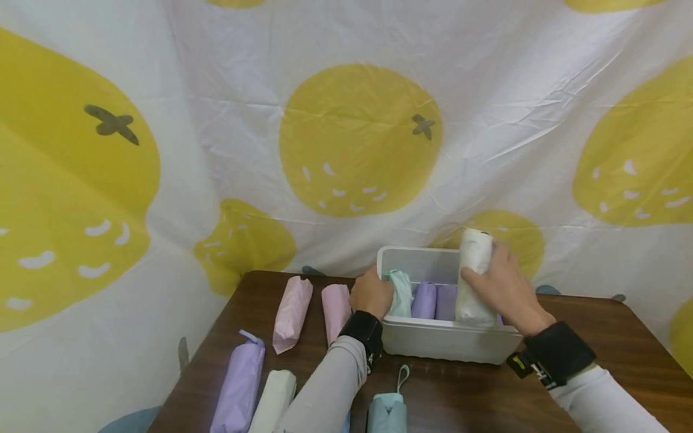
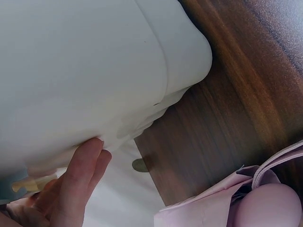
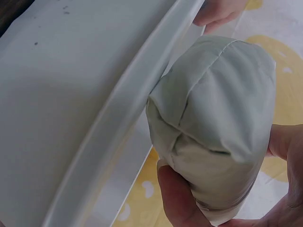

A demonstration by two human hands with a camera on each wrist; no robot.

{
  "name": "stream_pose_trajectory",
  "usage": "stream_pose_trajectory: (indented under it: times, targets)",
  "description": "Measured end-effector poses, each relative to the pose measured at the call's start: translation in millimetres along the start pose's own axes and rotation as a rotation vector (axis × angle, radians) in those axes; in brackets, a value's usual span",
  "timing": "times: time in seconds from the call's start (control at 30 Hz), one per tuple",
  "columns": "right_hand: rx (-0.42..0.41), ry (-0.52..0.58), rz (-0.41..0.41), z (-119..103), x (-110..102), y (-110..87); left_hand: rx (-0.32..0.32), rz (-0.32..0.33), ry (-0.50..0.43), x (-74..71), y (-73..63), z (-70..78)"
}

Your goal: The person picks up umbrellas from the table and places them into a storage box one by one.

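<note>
My right hand [image 1: 506, 285] grips a white folded umbrella [image 1: 476, 276] in a fabric sleeve, held upright at the right part of a white plastic bin [image 1: 449, 340]. In the right wrist view the umbrella's sleeve end [image 3: 213, 94] shows close to the bin's rim, thumb and fingers round its lower part. My left hand [image 1: 372, 293] holds the bin's left end at the rim, its fingers [image 2: 80, 175] along the outer wall. Inside the bin stand a mint umbrella [image 1: 399, 293] and purple ones [image 1: 425, 300], partly hidden by the front wall.
On the brown table [image 1: 579, 325] left of the bin lie two pink umbrellas [image 1: 293, 314], a purple one [image 1: 238, 385] and a pale green one [image 1: 274, 400]. A light blue umbrella [image 1: 387, 414] with a wrist loop lies in front. A fruit-print cloth [image 1: 233, 144] hangs behind.
</note>
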State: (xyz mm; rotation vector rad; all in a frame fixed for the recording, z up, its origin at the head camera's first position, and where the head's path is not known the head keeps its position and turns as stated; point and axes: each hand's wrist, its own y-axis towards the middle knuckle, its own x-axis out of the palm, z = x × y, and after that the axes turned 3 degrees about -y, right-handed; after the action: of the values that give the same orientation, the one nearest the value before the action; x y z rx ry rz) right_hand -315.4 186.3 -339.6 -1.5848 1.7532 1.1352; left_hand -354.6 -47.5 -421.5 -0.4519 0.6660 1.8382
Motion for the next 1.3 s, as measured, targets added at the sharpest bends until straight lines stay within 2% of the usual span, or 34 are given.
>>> stream_pose_trajectory:
  times: [0.33,0.53,0.8,1.3]
  targets:
    - [0.035,0.005,-0.015,5,4,8.3,-0.004,-0.005,0.006,0.3,0.2,-0.1]
    - [0.042,-0.001,0.019,13,12,13.2,-0.001,-0.005,0.001,1.0,1.0,-1.1]
    - [0.039,-0.036,0.019,22,23,13.4,0.0,-0.01,0.008,0.7,0.4,-1.6]
    - [-0.01,-0.081,0.023,23,37,12.4,-0.002,0.0,0.012,0.7,0.4,-1.0]
